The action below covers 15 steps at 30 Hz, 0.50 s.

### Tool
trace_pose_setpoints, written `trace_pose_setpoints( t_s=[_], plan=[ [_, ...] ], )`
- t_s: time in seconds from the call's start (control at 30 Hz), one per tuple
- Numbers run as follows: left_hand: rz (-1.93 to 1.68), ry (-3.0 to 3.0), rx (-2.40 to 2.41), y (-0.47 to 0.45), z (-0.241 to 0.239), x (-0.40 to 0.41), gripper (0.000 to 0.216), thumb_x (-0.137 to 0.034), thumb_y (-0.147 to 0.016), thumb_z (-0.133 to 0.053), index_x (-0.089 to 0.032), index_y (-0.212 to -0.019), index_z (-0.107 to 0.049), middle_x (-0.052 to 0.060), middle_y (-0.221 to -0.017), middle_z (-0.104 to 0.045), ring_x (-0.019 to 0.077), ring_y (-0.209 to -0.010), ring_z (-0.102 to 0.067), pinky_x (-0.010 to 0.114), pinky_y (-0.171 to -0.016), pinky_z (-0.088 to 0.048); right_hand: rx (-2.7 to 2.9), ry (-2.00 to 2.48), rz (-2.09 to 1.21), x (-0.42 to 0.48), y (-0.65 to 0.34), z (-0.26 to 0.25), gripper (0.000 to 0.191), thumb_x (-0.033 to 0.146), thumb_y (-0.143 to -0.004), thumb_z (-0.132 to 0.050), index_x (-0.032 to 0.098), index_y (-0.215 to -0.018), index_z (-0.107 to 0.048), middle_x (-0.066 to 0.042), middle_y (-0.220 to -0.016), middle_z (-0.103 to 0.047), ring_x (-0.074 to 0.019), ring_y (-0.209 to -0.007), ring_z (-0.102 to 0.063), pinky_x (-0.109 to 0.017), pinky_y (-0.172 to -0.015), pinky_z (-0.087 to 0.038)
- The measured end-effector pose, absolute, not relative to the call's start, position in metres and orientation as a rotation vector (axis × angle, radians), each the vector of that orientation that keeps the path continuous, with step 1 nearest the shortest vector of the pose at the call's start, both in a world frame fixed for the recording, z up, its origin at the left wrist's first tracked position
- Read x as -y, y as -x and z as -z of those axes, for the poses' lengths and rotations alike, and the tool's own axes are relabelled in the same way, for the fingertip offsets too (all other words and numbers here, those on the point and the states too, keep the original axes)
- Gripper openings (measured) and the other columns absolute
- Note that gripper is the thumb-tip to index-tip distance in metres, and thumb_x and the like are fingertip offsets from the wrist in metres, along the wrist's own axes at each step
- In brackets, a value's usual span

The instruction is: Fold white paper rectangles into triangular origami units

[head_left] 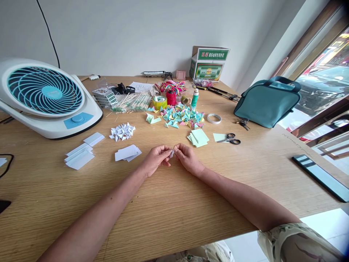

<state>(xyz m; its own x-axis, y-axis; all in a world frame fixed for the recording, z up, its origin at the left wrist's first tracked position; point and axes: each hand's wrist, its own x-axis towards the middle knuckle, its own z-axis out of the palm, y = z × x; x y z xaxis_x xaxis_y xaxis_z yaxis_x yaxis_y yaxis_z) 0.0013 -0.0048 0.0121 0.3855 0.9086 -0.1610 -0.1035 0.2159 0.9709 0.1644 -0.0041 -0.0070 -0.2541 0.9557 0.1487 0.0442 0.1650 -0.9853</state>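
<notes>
At the far left, a white plastic desk fan with a round teal grille (51, 91) is set on a light brown wood-grain counter (152, 222). In front of the fan, a fanned-out stack of white rectangular paper slips (80, 156) is spread. To its right, a small pile of pointed, folded white paper pieces (122, 131) is seen, with a few overlapping white paper cards (126, 153) placed nearer the front edge.

Near the middle, the left hand (158, 158) is nearly closed, its thumb and forefinger pinched on a small folded piece of white paper (171, 154), which is held just above the counter. Beyond it, a loose heap of pastel green, yellow, blue and pink folded paper triangles (181, 117) is scattered. The same white piece is pinched from the other side by the right hand (188, 157), whose fingers are curled inward.

Farther right, a stack of pale green square paper sheets (201, 137) is laid out, then black-handled metal scissors (228, 138), rested partly over a pale green paper sheet (219, 136). Behind these, a zipped teal fabric bag (268, 103) is stood upright. At the far right, a dark rectangular smartphone (321, 178) is laid flat.
</notes>
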Motion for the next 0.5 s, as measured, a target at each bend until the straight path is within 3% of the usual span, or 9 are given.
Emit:
trace_pose_setpoints(
  t_s=[0.5],
  plan=[
    [-0.971,-1.258,-1.009,-0.0048,-0.0095,0.0042,0.034,-0.046,-0.072,-0.071,-0.014,-0.076,-0.062,0.0,-0.071,-0.052,0.0084,-0.06,-0.044,0.024,-0.051,-0.055,1.366,1.048,-1.254,0.0012,-0.1626,0.0107,0.034,0.052,-0.075,-0.065,0.018,-0.072,-0.059,0.001,-0.063,-0.053,-0.0112,-0.055,-0.04,-0.025,-0.052,-0.032]
  ],
)
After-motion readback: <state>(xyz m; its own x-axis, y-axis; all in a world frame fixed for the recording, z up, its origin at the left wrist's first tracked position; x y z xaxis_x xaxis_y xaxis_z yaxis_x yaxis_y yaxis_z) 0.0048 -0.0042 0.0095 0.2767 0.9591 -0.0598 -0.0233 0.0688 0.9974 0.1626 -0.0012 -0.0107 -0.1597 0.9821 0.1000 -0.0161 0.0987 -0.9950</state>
